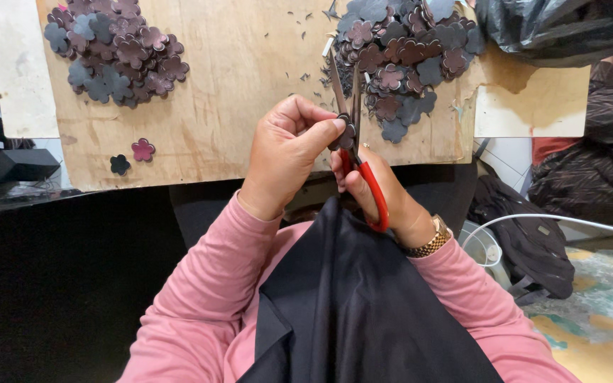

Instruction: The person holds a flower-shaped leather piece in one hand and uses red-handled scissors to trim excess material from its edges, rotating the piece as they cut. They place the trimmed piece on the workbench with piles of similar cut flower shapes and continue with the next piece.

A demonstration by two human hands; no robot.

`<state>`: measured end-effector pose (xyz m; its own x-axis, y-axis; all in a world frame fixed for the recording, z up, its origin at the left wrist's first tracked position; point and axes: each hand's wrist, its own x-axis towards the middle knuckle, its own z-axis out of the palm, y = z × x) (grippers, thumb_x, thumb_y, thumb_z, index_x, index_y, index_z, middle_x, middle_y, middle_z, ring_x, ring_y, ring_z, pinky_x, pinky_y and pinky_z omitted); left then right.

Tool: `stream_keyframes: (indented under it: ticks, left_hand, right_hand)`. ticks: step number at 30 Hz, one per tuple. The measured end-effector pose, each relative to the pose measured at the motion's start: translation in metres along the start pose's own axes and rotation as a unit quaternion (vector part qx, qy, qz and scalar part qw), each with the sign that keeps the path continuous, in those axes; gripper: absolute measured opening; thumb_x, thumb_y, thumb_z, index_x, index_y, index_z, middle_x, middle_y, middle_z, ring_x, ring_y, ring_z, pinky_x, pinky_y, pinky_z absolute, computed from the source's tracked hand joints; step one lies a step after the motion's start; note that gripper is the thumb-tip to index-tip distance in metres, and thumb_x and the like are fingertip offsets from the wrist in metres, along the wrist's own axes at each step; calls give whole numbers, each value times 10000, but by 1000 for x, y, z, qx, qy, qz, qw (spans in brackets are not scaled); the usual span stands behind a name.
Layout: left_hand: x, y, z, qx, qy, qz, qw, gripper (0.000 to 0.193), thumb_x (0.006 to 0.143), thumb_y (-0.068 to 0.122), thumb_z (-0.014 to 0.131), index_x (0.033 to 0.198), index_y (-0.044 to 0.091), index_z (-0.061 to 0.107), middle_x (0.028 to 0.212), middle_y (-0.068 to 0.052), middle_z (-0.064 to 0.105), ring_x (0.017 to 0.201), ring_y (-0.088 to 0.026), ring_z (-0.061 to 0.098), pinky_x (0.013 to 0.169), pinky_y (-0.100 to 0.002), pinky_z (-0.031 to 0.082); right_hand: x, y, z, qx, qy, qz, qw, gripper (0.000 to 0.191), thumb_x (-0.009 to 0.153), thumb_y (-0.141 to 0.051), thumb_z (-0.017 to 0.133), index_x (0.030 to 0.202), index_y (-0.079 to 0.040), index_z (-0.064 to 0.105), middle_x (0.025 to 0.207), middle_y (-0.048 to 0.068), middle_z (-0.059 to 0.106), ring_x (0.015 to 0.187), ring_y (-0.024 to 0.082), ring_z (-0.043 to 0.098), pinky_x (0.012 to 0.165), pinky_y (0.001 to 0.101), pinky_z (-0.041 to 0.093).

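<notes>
My left hand (286,154) pinches a small dark flower-shaped piece (344,136) between thumb and fingers, in front of my chest. My right hand (384,198) grips red-handled scissors (365,186); their metal blades (345,89) point up and away, parted around the piece. A gold watch (431,241) sits on my right wrist. Both arms wear pink sleeves, and dark cloth (349,305) lies over my lap.
A wooden board (243,78) lies ahead, with a pile of maroon and dark flower pieces at top left (118,53) and another at top right (406,57). Two loose flowers (133,156) lie near the board's front edge. A black plastic bag (555,28) sits at the far right.
</notes>
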<state>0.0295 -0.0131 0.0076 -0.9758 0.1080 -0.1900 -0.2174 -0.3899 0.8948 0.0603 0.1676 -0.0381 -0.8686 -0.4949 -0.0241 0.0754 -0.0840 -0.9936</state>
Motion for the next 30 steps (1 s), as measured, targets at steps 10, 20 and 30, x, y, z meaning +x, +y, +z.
stream_keyframes:
  ticks: [10,20,30]
  left_hand:
    - [1,0,-1,-5,-1,1,1000,86,935,-14,720,946,13,640,875,-62,720,777,-90,666,731,-242,563]
    - [3,-3,-6,3,-8,-8,1000,100,936,-25,703,1010,6,643,929,-41,698,837,-88,663,780,-244,559]
    - [2,2,-9,65,-9,-14,998,112,932,-10,701,1035,10,662,919,-29,698,810,-74,634,729,-219,519]
  right_hand:
    - [0,-8,2,25,-5,9,1000,751,917,-797,549,1049,-59,527,893,-16,480,780,81,452,687,226,420]
    - [-2,-16,-1,16,-23,9,1000,719,935,-780,543,1010,-66,520,840,-23,474,737,74,439,651,223,393]
    - [-2,-14,-2,28,-33,29,999,701,929,-768,560,1012,-73,514,841,-32,464,733,64,423,640,216,376]
